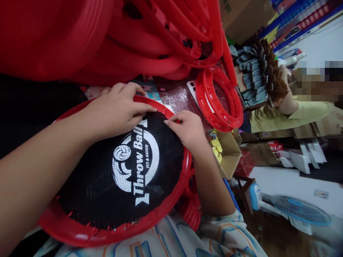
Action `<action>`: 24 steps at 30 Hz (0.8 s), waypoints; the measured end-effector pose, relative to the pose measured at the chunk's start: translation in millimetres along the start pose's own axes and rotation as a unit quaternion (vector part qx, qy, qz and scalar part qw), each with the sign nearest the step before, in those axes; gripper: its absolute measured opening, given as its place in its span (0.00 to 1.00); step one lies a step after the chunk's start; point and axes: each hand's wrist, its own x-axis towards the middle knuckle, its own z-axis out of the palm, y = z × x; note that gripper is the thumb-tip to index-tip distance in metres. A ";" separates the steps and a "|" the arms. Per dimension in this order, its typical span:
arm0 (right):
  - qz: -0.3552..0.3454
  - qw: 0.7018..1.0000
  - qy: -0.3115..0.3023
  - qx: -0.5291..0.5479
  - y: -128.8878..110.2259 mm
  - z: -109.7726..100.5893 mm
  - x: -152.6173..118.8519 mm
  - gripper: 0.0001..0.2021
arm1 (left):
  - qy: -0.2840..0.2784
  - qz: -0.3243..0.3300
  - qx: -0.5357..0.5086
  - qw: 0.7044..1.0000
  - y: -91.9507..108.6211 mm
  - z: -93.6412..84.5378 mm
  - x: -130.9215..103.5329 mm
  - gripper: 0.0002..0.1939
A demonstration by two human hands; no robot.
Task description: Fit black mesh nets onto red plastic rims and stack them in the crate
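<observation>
Maroon tabletop [177,97] beyond netted hoop [136,162]; blue fan [301,210]

You are working in soft, fairly dim light. Your left hand [115,110] and right hand [189,130] come out evenly lit and reasonably sharp, and the white lettering [138,162] reads clearly against the black mesh [96,182]. Glare speckles the table's [175,96] glossy cover, and small highlights streak the red rings [205,96] near its right edge. Toward the table's far left, your red plastic [53,39] sinks into blurred shadow. Beyond its right edge, the wall [281,184] looks brighter, while wide-angle distortion stretches the softly smeared fan [300,210].
</observation>
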 end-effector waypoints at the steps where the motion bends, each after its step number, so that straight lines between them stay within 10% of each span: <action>1: 0.004 1.000 0.007 0.022 0.4 0.2 0.4 0.07 | 0.001 0.002 -0.003 1.000 -0.9 0.8 0.3 0.19; 24: 0.062 0.993 -0.018 0.094 12.8 1.5 12.3 0.13 | 0.003 0.020 0.002 1.000 -13.0 9.8 6.1 0.20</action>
